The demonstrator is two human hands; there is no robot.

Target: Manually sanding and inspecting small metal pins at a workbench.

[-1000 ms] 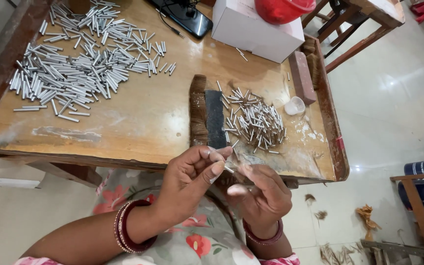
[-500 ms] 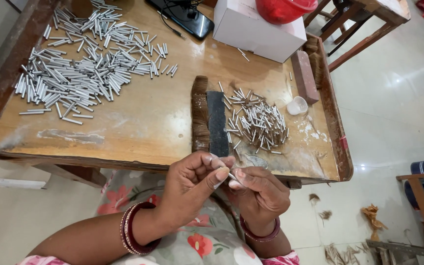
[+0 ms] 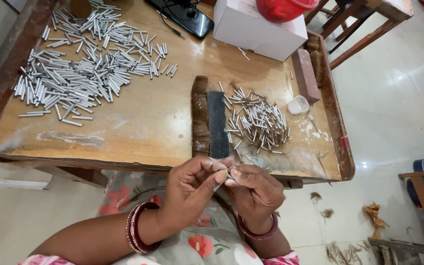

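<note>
My left hand (image 3: 192,189) and my right hand (image 3: 253,189) meet fingertip to fingertip just below the table's front edge. Between them they pinch a small silver metal tube (image 3: 229,172), mostly hidden by the fingers. Just beyond the hands, a dark strip (image 3: 217,125) lies on a brown wooden block (image 3: 200,118). A small pile of short metal tubes (image 3: 256,120) rests to the right of the strip. A much larger pile of longer silver tubes (image 3: 82,64) covers the table's far left.
The wooden table (image 3: 148,122) has a raised rim. At the back stand a white box (image 3: 258,29), a red bowl (image 3: 285,7) and a black phone with cable (image 3: 182,17). A brick-coloured block (image 3: 304,73) and small plastic cup (image 3: 298,104) sit right. Wooden furniture stands on the tiled floor.
Both hands have drawn closer together and nearer the table edge, the fingertips now closed tightly around the small tube. The piles on the table are unchanged.
</note>
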